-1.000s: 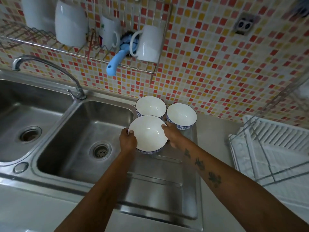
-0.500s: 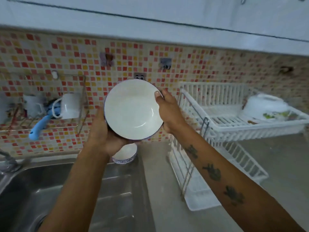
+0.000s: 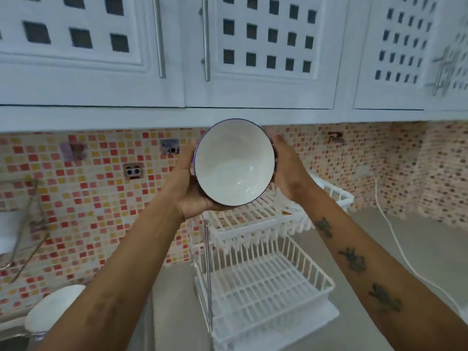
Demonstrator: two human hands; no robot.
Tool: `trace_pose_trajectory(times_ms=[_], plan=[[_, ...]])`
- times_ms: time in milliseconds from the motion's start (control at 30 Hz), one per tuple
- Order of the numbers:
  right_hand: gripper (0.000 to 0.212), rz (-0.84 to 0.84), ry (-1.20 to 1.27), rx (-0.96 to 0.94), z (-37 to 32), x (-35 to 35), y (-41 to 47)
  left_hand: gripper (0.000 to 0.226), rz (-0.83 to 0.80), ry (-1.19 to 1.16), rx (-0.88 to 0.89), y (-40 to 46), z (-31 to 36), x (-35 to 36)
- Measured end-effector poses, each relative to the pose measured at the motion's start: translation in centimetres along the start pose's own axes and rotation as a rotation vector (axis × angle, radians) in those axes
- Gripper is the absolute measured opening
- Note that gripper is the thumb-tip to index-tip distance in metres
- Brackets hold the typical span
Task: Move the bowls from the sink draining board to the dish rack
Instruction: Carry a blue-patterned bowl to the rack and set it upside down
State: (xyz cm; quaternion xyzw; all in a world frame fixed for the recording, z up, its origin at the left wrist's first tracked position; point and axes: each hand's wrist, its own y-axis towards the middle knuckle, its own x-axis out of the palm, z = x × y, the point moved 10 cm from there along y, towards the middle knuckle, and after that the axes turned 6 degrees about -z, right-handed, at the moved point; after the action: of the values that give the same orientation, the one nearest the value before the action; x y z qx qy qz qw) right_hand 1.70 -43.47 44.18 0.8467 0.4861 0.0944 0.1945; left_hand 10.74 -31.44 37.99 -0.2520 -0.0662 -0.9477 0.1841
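Observation:
A white bowl with a dark blue rim [image 3: 234, 163] is held up in the air, tilted so its inside faces me. My left hand [image 3: 188, 184] cups its left side and underside, and my right hand [image 3: 287, 171] presses its right side. The bowl hangs above the upper tier of the white two-tier dish rack [image 3: 255, 224]. The rack's lower tier [image 3: 266, 285] shows nothing in it. Another white bowl [image 3: 52, 309] stands at the lower left on the draining board, partly behind my left forearm.
White wall cabinets with bar handles [image 3: 206, 39] hang close above the bowl. The tiled wall carries a socket [image 3: 133, 171]. A white cable [image 3: 395, 236] runs over the grey counter right of the rack. A wire wall rack [image 3: 27, 239] shows at the far left.
Both hands lifted the bowl off the draining board and carried it right and upward, to above the dish rack. My view swung up and right, so the sink has left the picture.

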Motion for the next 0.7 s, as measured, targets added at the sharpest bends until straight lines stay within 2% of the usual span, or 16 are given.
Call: trace_pose_trajectory(times_ms=[67,133,200,267,367,467,700], plan=[[0.059,-0.063,-0.103,0.16,1.2,-2.0,0.7,0.06,0.08,0.137,0.036,1.5,0.3,-0.1],[0.072,-0.113,-0.173,0.266,2.5,-3.5,1.7,0.043,0.125,0.384,0.096,2.8,0.9,0.3],[0.073,-0.126,-0.27,0.309,3.9,-4.3,2.7,0.039,0.188,0.648,0.147,3.9,1.2,0.5],[0.069,-0.103,-0.37,0.308,5.2,-5.0,3.8,0.048,0.251,0.812,0.181,5.3,1.2,-0.2],[0.081,-0.139,-0.412,0.353,8.3,-5.3,5.2,0.068,0.308,1.047,0.214,6.7,0.9,-1.0],[0.076,-0.173,-0.406,0.382,10.7,-4.9,5.7,0.071,0.301,1.301,0.2,7.4,0.2,-1.3],[0.051,-0.286,-0.334,0.49,14.6,-3.6,6.2,0.083,0.284,1.635,0.052,8.0,-1.6,-2.6]])
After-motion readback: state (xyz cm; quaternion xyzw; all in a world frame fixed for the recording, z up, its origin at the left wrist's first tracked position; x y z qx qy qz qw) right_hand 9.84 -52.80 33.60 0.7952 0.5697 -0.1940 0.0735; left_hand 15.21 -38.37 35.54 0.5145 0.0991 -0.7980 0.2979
